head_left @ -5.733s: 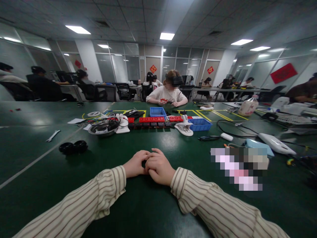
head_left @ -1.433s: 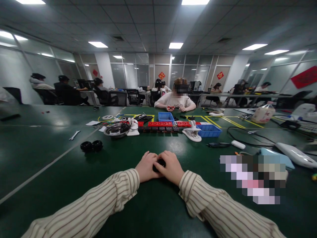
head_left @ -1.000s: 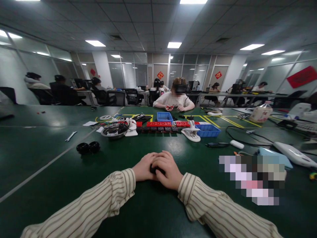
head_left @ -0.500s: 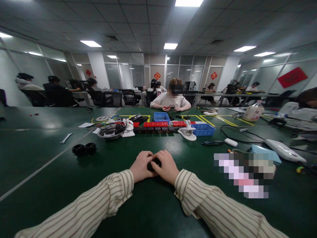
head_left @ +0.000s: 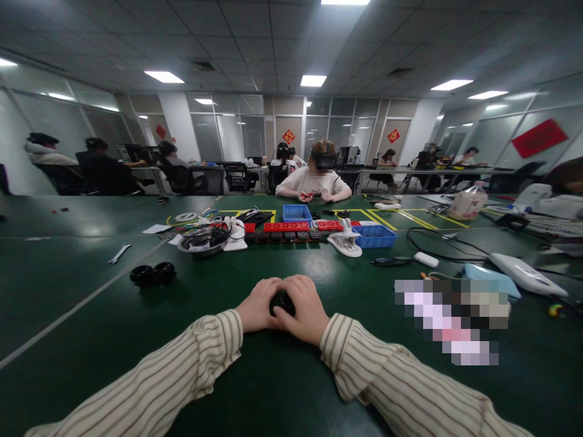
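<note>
Both of my hands are wrapped round a shiny black rounded object low over the green table, in front of me. My left hand closes on its left side. My right hand curls over the top and right, with the thumb across the near face. Fingers cover much of the object, so its exact kind does not show. Two similar black round pieces sit side by side on the table to the left of my hands.
Farther left lies a wrench. Ahead are a metal bowl of cables, a row of red sockets, a white clip stand and a blue bin. A power bank-like white device lies right. A co-worker sits opposite.
My hands have kept hold of the black rounded object and shifted their fingers round it several times. More of its dark surface now shows between them. The view has swung about slightly.
</note>
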`<state>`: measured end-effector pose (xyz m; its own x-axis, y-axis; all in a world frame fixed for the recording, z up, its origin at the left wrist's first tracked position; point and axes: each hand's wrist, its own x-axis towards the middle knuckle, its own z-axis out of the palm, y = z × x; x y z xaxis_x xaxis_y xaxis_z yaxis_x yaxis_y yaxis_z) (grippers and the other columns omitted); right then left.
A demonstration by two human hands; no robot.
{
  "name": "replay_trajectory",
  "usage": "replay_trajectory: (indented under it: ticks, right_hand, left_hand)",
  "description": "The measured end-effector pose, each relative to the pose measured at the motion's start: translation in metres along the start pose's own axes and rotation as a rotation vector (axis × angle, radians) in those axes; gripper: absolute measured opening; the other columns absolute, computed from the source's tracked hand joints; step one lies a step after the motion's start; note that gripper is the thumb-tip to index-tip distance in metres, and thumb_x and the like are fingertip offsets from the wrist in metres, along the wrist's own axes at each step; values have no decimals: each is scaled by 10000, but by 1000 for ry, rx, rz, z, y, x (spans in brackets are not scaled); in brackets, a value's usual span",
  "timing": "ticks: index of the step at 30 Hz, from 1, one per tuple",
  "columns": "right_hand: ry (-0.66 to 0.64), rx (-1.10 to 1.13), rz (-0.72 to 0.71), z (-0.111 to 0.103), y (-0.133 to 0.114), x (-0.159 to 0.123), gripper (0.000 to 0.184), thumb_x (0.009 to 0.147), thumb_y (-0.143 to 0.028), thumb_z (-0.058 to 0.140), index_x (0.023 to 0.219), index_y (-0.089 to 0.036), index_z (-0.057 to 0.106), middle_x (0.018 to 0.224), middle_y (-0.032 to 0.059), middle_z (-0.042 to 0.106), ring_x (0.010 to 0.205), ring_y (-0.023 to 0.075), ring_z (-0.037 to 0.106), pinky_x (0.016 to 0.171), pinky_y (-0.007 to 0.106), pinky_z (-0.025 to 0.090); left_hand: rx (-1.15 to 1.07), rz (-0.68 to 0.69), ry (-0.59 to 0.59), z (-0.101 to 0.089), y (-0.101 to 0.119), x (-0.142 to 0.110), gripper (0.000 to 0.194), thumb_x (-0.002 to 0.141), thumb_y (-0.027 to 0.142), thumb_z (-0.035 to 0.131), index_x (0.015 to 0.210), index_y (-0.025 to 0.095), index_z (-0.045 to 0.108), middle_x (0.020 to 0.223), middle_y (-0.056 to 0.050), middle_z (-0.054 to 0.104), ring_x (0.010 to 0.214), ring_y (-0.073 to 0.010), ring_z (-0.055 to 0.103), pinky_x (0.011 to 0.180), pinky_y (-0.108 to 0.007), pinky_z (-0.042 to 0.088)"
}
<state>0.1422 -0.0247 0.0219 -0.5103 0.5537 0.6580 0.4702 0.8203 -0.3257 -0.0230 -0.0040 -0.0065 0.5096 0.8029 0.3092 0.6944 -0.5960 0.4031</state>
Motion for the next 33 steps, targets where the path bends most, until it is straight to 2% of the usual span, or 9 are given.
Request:
replay_trajectory:
  ticks: [4,7,11,16,21,24,28,31,33]
  right_hand:
    - [-2,-141,192,5,3,0,344,689,-442,596,870,-166,499,865,59,520,828,212,449,757,362,341]
    - [-35,-168,212,9,6,0,273,716,-417,584,803,-170,504,805,44,508,793,203,446,730,351,334]
    - [-65,-122,136,7,4,0,112,731,-256,537,804,-172,524,814,43,525,811,193,451,739,336,334]
    - [-136,-20,-30,4,3,0,151,635,-98,474,729,-194,544,795,11,582,843,169,490,828,330,333]
    - [-155,114,-177,3,5,-2,153,636,-90,417,615,-201,520,696,-15,604,801,151,535,960,369,260]
    - [-100,140,-195,1,3,-3,168,649,-92,402,664,-200,529,710,-10,605,839,151,533,990,381,228]
    - [1,30,-62,-2,-2,-1,159,689,-215,496,839,-173,528,870,49,571,893,195,478,902,389,307]
    - [17,-109,125,1,-1,1,293,681,-377,585,860,-158,507,882,70,527,845,214,450,786,375,350]
    - [-7,-166,205,3,1,1,332,678,-439,600,831,-161,503,849,61,516,815,213,444,750,370,346]
  left_hand:
    - [139,-74,58,1,14,-2,633,515,487,700,1018,177,472,1062,-82,494,1050,-277,444,1020,-530,154]
    - [173,-111,56,0,22,-3,501,552,425,686,955,184,511,963,-50,518,970,-247,483,1014,-524,165]
    - [82,-66,30,-3,20,-1,444,561,329,690,956,186,546,959,-45,530,955,-245,484,1002,-516,192]
    - [-31,20,-50,-7,6,1,318,546,243,705,843,192,601,1014,-41,528,980,-229,485,901,-350,384]
    - [-100,61,-100,-6,-3,3,384,553,244,718,916,197,601,1057,-43,522,1025,-245,470,928,-370,363]
    - [-70,70,-90,-5,-2,2,492,547,263,720,1008,201,561,1089,-56,513,1047,-258,459,947,-394,342]
    - [-9,53,-32,-3,2,0,649,543,380,722,1108,181,471,1143,-88,484,1072,-270,440,983,-439,290]
    - [56,-8,16,0,7,-2,754,508,488,721,1125,175,423,1142,-99,478,1086,-283,429,1014,-512,193]
    - [89,-48,41,1,11,-2,735,492,510,722,1085,180,440,1104,-88,495,1076,-280,435,1019,-532,155]
